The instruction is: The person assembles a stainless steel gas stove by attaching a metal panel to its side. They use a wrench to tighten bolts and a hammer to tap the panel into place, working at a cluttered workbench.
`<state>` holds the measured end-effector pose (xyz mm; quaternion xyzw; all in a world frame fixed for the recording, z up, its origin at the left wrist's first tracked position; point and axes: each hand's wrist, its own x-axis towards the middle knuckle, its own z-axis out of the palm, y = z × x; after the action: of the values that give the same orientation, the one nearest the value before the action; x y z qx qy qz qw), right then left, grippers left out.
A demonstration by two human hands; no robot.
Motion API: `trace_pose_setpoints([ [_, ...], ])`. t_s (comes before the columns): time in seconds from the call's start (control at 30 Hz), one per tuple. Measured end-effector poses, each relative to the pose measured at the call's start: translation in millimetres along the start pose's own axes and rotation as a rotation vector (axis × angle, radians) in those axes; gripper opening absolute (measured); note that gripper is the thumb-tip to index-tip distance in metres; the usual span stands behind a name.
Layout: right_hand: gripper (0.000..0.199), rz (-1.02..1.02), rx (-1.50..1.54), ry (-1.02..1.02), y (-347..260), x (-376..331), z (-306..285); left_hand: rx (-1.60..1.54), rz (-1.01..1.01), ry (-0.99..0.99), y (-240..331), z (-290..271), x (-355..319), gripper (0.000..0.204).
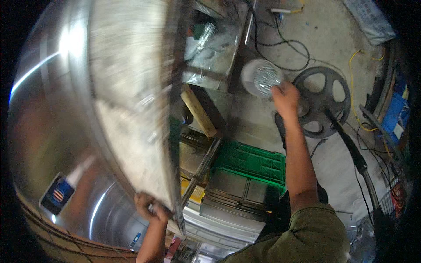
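My right hand [287,98] reaches out to a round whitish tub [249,79] holding many thin, shiny metal pieces [266,79]. Its fingers are curled at the tub's right rim, touching or over the pieces. Blur hides whether they grip the rim or a piece. At the lower left, my left hand [152,207] is closed at the lower end of a pale board-like surface [136,153], beside the edge of a large shiny metal sheet [66,136]. A small greyish thing shows among its fingers, too blurred to name.
Beneath my arms stand a green plastic crate [256,160] and a metal box [228,190]. A yellowish wood block [198,109] leans nearby. Right of the tub are a dark spoked wheel [341,90] and a black pole [351,144]. Cables [302,46] loop across the concrete floor.
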<state>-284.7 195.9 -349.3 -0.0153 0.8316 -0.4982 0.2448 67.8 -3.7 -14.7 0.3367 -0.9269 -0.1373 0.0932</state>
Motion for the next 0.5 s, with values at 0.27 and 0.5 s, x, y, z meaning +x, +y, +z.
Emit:
trace_pose_setpoints([
  [0.27, 0.042, -0.075, 0.249, -0.321, -53.1, 55.2, 242.3, 0.059, -0.122, -0.059, -6.4, -19.4, -16.5, 0.03],
  [0.5, 0.045, -0.247, 0.078, -0.349, -127.2, 122.5, 374.0, 0.093, -0.078, -0.054, 6.1, 0.4, 3.7, 0.028],
])
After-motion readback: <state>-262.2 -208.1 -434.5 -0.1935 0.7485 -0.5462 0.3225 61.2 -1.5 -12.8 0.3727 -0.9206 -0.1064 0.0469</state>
